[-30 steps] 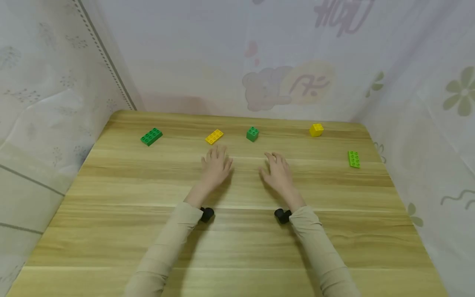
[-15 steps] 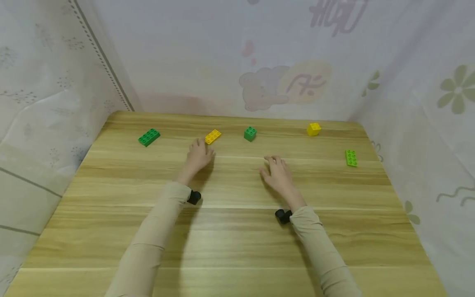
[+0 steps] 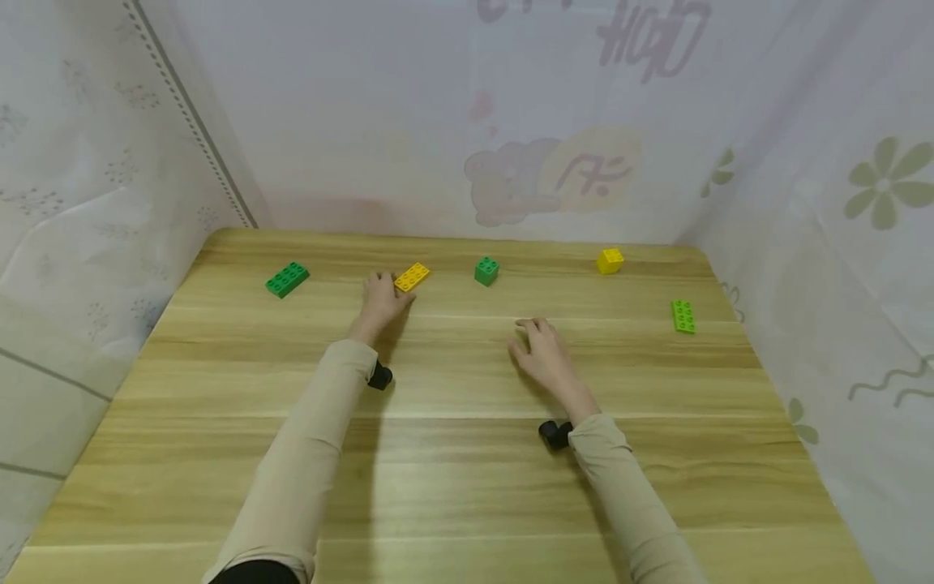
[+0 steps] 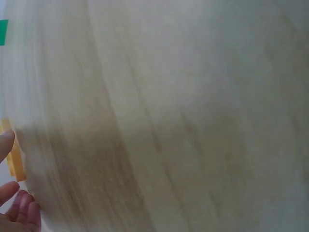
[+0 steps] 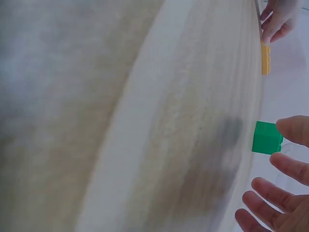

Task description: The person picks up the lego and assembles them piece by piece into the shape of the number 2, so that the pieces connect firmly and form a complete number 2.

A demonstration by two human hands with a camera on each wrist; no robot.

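Note:
My left hand [image 3: 381, 303] is at the near left end of a flat yellow toy brick [image 3: 412, 277] with studs on top. Its fingers are on the brick's left and its thumb on the near side. In the left wrist view, the yellow brick [image 4: 17, 162] shows between the spread thumb and fingers, which do not pinch it. My right hand [image 3: 546, 357] hovers over the middle of the table with relaxed, spread fingers and holds nothing. Nearest to it is a green cube-shaped brick [image 3: 486, 271], farther back; the right wrist view shows this green brick [image 5: 266, 137] beyond the thumb.
A dark green long brick [image 3: 288, 280] lies at the back left. At the back right are a yellow cube-shaped brick [image 3: 610, 260] and a flat light green brick [image 3: 683, 316]. Patterned white curtains [image 3: 365, 122] border the wooden table [image 3: 467, 487].
My left hand has moved left and forward to the yellow flat brick's left end. My right hand has stayed nearly in place. The head view has shifted slightly; the bricks lie as before.

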